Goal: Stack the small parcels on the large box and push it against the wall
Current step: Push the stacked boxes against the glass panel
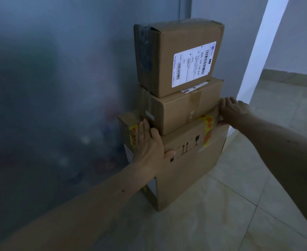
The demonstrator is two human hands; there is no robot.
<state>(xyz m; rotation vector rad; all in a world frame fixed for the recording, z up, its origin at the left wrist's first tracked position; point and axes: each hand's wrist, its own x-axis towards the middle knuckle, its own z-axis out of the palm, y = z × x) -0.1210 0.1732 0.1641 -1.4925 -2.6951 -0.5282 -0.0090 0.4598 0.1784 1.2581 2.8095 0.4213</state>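
A large cardboard box (pixel 187 171) with yellow tape stands on the tiled floor beside a grey wall (pixel 58 87). On it lies a middle parcel (pixel 183 113), and on that a top parcel (pixel 181 57) with a white shipping label. My left hand (pixel 151 144) lies flat on the large box's near left top edge, thumb over the front face. My right hand (pixel 232 110) presses flat against the box's right top corner, beside the middle parcel. Neither hand is wrapped around anything.
The grey wall runs along the left and behind the stack. A white pillar edge (pixel 257 51) rises at the right. Pale floor tiles (pixel 239 205) spread to the right and toward me.
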